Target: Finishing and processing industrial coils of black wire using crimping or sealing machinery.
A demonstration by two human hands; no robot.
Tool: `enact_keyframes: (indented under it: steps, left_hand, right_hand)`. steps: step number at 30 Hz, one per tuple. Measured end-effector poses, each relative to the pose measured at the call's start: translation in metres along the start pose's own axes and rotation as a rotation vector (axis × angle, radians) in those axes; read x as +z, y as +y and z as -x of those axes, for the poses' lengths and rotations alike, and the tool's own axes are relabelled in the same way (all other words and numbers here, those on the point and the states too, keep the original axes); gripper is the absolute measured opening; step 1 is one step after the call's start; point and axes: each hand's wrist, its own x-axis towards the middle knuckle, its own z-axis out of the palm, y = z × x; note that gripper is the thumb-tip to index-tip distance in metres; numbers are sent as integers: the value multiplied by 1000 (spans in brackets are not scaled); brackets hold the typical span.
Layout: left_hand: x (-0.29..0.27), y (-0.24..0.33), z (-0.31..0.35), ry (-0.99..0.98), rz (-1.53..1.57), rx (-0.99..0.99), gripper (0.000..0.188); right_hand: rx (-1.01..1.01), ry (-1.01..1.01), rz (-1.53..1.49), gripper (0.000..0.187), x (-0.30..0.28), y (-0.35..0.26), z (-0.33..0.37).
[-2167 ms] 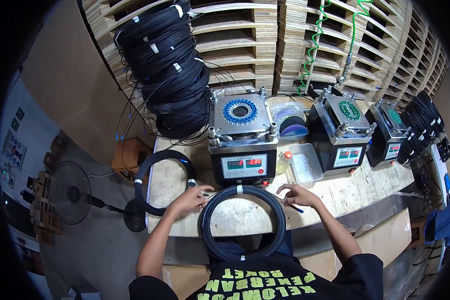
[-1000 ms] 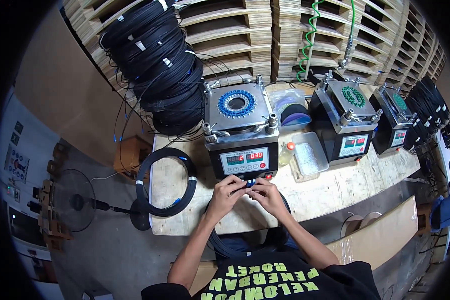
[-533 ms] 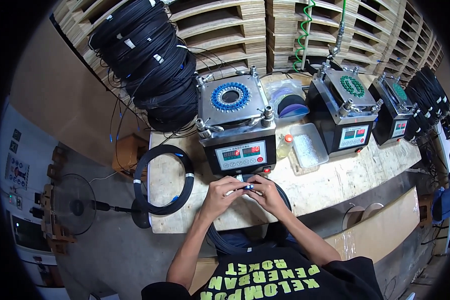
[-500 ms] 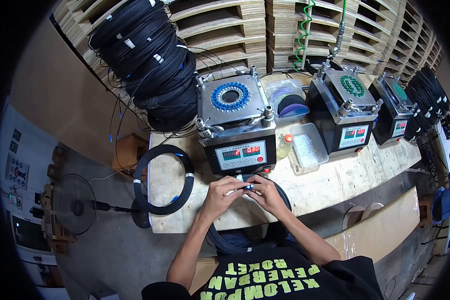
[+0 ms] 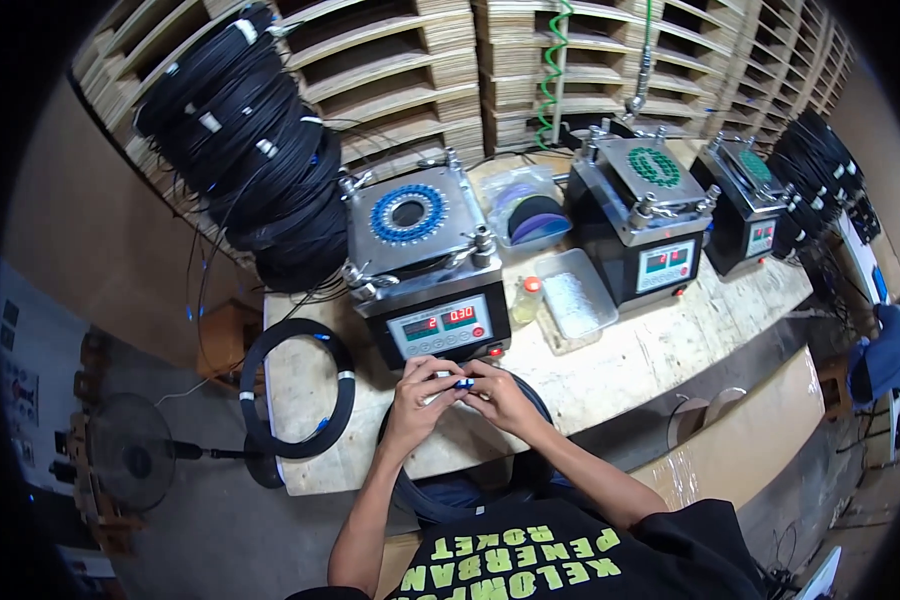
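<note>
My left hand [image 5: 416, 402] and my right hand [image 5: 502, 402] meet at the bench's front edge, fingertips pinched together on a small blue cable connector [image 5: 463, 384]. Something whitish shows between my left fingers, too small to name. Beneath my hands, a coil of black cable [image 5: 538, 393] lies partly on the bench and partly over my lap, largely hidden by my arms. Just beyond my fingers stands a polishing machine [image 5: 370, 333] with a lit red display. A ring of blue connectors [image 5: 380, 217] is set in its metal top plate.
Another black cable coil [image 5: 253, 372] rests at the bench's left end, below a tall cable stack [image 5: 240, 150]. To the right are a small orange-capped bottle [image 5: 526, 302], a plastic tray [image 5: 582, 308], a tub of discs [image 5: 538, 225] and two more machines [image 5: 630, 235]. A fan [image 5: 135, 465] stands left.
The whole view has shifted, so the bench and machines sit further left and lower in the picture. Both hands keep pinching the blue connector, with little visible finger movement.
</note>
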Motion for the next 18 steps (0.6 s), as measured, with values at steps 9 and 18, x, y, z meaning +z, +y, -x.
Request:
enact_keyframes:
  steps: [9,18]
  left_hand:
    - [26,-10,-3,-16,368,-277,22]
    - [28,-12,-7,-123,336,-278,19]
  right_hand:
    - [99,-240,-167,23,-65,32,2]
    - [508,88,647,19,-188,143,-14]
